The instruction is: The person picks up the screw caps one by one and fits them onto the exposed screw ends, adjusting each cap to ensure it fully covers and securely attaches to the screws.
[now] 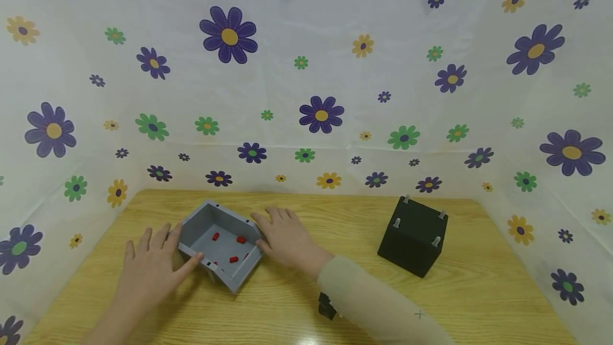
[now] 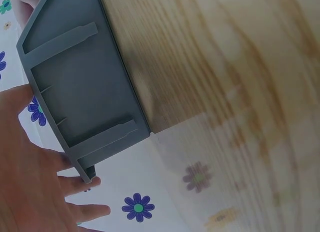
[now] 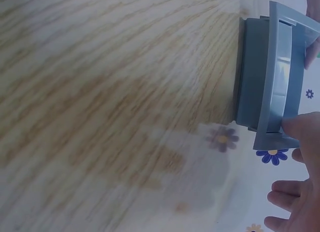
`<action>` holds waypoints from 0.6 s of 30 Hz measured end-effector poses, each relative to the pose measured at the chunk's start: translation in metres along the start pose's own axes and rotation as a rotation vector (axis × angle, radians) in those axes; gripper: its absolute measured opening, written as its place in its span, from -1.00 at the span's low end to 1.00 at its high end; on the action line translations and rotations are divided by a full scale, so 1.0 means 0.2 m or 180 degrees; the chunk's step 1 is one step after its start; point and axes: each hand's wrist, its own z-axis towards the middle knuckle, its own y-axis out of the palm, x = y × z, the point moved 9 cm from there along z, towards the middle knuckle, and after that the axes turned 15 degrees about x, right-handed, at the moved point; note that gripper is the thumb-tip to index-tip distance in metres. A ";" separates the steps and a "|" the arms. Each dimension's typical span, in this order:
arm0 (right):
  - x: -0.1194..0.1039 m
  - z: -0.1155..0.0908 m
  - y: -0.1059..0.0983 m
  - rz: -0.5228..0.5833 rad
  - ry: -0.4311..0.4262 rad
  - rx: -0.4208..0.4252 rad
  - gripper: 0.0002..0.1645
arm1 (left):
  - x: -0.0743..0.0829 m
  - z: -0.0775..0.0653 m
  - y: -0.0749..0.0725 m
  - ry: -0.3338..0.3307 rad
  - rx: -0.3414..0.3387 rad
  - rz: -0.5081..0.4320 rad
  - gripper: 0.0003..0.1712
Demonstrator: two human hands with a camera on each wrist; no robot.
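Note:
A grey plastic storage bin (image 1: 200, 222) rests on the table, turned at an angle. Several small red capsule-shaped pieces (image 1: 241, 239) lie scattered on its floor. At the bin's left side is my left hand (image 1: 153, 265), fingers spread and the thumb reaching to the near rim; in the left wrist view those fingers (image 2: 82, 212) look straight. My right hand (image 1: 287, 236) touches the right side, its index finger toward the far corner. The right wrist view shows the right thumb (image 3: 300, 127) on the front lip, other fingers loosely extended outside.
A black box (image 1: 412, 238) with several clear pegs on top stands at the right of the wooden table (image 1: 335, 217). By the right sleeve is a small black object (image 1: 326, 306), partly hidden. Flower-printed white sheeting (image 1: 287, 89) surrounds the table's back and sides.

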 end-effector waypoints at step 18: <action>-0.02 -0.02 -0.03 0.0139 -0.0307 0.0039 -0.17 | 0.02 0.04 0.02 0.0193 -0.0116 -0.0048 0.12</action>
